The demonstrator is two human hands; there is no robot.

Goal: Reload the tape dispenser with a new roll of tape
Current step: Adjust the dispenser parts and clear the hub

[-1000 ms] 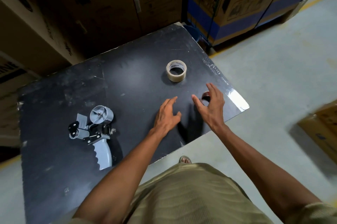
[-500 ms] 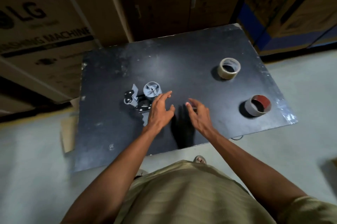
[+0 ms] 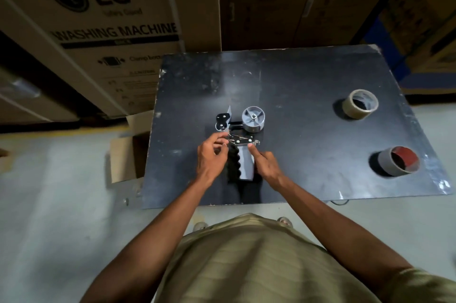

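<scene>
Stacked cartons back a black table (image 3: 296, 75) where the tape dispenser (image 3: 243, 139) lies mid-table. Left hand (image 3: 211, 159) curls its fingers against the metal bracket, and the right hand (image 3: 265, 165) touches it with one straight finger; neither grip has closed yet. It looks rigid and light, best held by its ridged handle, while the new roll (image 3: 360, 104) waits far right.

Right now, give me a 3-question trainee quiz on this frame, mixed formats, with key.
1. True or false: the hub of the tape dispenser already carries a roll.
2. Multiple choice: which lies nearer the person's edge of the table? A) the clear tape roll B) the empty core with red inside C) neither, they are stacked.
3. Fill in: the left hand and right hand are both at the dispenser's ____ end.

Key: 1 false, the hub is bare; 2 B; 3 handle.
</scene>
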